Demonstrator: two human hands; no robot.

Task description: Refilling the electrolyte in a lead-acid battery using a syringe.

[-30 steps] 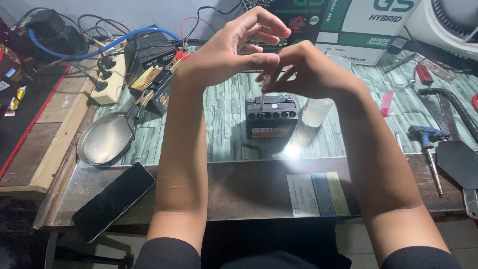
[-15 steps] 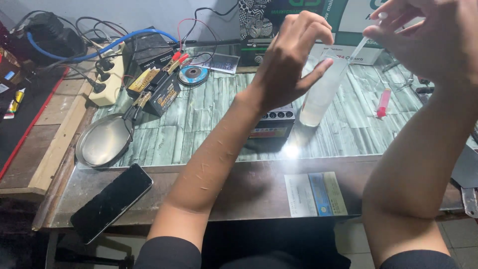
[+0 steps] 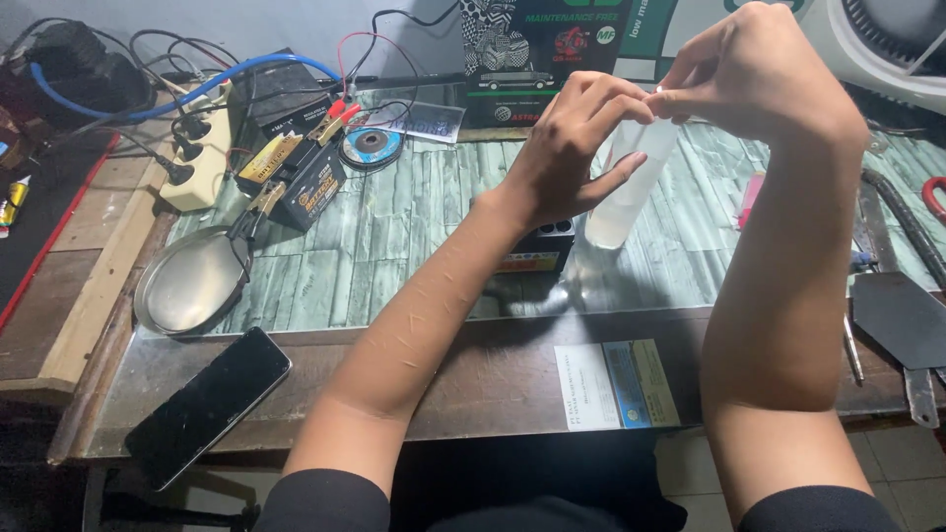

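Note:
Both hands are raised over the green patterned workbench [image 3: 414, 236]. My left hand [image 3: 572, 148] wraps its fingers around the upper part of a clear plastic bottle [image 3: 631, 197] that stands tilted on the bench. My right hand [image 3: 759, 69] pinches the bottle's top from the right. A small black battery [image 3: 537, 251] sits just under my left wrist, mostly hidden by it.
A second small battery [image 3: 305, 182] with red and black clips, a round metal dish [image 3: 192, 281], a black phone [image 3: 207, 404], a grinding disc [image 3: 370, 146], a power strip [image 3: 202, 148] with cables, boxes at the back and hand tools [image 3: 887, 296] at right.
Both hands moved from over the black battery up and to the right. The clear bottle, earlier beside the battery, is now gripped by both hands at its top.

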